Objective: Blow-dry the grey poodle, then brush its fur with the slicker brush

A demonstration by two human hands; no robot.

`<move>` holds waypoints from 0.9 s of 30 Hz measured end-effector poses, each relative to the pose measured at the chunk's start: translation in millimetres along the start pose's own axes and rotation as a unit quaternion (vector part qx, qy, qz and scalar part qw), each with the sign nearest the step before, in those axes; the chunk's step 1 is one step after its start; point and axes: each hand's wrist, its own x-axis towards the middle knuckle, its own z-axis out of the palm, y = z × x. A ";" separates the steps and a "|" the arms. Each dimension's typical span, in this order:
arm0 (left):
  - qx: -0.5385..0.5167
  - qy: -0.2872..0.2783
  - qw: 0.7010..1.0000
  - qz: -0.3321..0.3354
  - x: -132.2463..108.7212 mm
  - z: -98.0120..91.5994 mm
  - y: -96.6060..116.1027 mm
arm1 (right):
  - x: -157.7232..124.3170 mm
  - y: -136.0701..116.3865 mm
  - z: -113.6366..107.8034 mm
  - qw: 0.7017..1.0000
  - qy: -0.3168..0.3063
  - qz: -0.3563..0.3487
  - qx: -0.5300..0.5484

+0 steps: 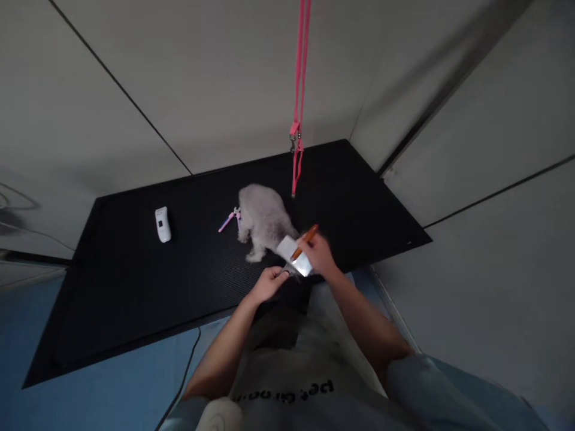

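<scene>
A small grey fluffy dog (264, 220) stands on a black grooming table (135, 281). My right hand (320, 252) is closed on a slicker brush (296, 254) with an orange handle and a pale rectangular head, held just right of the dog's rear. My left hand (269, 282) is below the brush head, fingers curled and pinching at it; what they hold is too small to make out.
A white clipper (162, 224) lies on the table's left part. A pink-handled tool (228, 220) rests beside the dog. A pink leash (298, 114) hangs from above to just over the table. A dark cable (186, 371) runs down over the blue floor.
</scene>
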 end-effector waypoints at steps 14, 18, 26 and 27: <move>0.100 0.027 0.993 0.061 -50.5 43.6 -20.0 | -39.7 -24.9 -49.6 0.983 -0.119 -0.090 -0.103; 0.138 0.027 0.987 0.081 -71.0 40.1 -11.6 | -34.3 -36.2 -40.3 0.982 -0.108 -0.088 -0.127; 0.246 0.015 0.963 0.110 -97.2 31.5 -4.1 | -19.9 -54.7 -3.8 0.966 -0.144 -0.113 -0.183; 0.247 0.004 0.962 0.115 -97.2 29.3 -3.2 | -18.7 -51.9 -2.5 0.970 -0.134 -0.115 -0.169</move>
